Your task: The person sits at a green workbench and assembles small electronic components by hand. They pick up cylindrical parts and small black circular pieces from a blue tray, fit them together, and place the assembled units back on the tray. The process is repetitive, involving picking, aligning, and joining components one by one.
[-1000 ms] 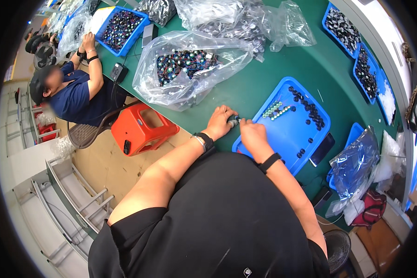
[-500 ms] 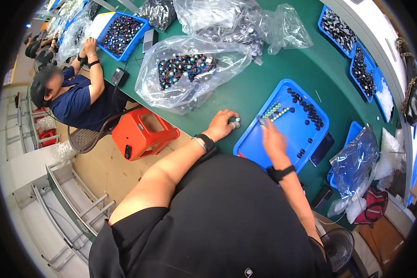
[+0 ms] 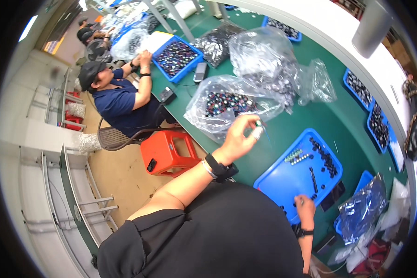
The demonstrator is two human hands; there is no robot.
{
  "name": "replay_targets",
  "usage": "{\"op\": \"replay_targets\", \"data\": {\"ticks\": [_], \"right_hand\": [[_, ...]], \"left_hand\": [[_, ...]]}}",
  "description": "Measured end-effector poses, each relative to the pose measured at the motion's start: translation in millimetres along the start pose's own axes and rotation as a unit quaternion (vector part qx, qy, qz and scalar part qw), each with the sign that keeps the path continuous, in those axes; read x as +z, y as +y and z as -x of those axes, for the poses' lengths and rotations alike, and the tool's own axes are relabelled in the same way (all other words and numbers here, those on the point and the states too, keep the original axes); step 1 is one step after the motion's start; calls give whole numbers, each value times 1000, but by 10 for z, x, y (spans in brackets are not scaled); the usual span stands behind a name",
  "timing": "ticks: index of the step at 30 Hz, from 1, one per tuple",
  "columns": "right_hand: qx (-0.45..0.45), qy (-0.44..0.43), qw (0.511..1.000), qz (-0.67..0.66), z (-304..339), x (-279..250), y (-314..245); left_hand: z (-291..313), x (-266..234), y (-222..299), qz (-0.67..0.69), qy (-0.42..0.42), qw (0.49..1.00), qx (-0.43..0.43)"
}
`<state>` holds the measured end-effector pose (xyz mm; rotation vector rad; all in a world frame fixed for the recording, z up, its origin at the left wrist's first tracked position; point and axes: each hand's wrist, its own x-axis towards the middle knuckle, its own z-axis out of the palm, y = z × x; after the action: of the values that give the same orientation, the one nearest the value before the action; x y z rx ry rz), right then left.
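My left hand (image 3: 241,138) is raised beside the clear plastic bag (image 3: 201,116) of mixed shiny beads. Its fingers are closed on a few round beads (image 3: 259,126), with a thin thread-like line hanging near them. Over the near right edge of the blue tray (image 3: 278,178) is my right hand (image 3: 305,211), fingers curled together; what they hold, if anything, is too small to name. Inside the tray lie short rows of greenish beads (image 3: 293,155), many loose black beads (image 3: 326,160) and a dark narrow strip (image 3: 313,180), possibly beads in a row.
More clear bags (image 3: 264,53) lie at the back of the green table (image 3: 275,125). Bead-filled blue trays (image 3: 379,127) line the right side. A co-worker in a dark blue shirt (image 3: 118,99) sits at left, near an orange stool (image 3: 169,150) and another bead tray (image 3: 176,58).
My left hand has lifted off the table with the beads, toward the bag. My right hand has left the greenish rows for the tray's near edge. The dark strip now shows; the view has shifted.
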<state>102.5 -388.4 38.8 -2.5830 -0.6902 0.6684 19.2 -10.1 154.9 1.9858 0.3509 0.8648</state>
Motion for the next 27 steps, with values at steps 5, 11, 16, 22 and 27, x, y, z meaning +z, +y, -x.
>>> {"op": "replay_targets", "data": {"ticks": [5,11,16,22,27], "right_hand": [[-60,-32,994,81,357,271,-38],[-56,-75,988,121,302,578,7],[-73,-45,992,94,298,625,27],[-62,2,992,107,245,578,-96],[6,49,998,-49,144,356,-305]], "left_hand": [[-328,-566,-377,-296,93,948,-66],[-97,-279,-110,-229,116,966,20],[239,188,68,-90,-50,995,-9],[468,587,95,-133,-107,984,47],[727,842,40,8,-370,927,-53]]}}
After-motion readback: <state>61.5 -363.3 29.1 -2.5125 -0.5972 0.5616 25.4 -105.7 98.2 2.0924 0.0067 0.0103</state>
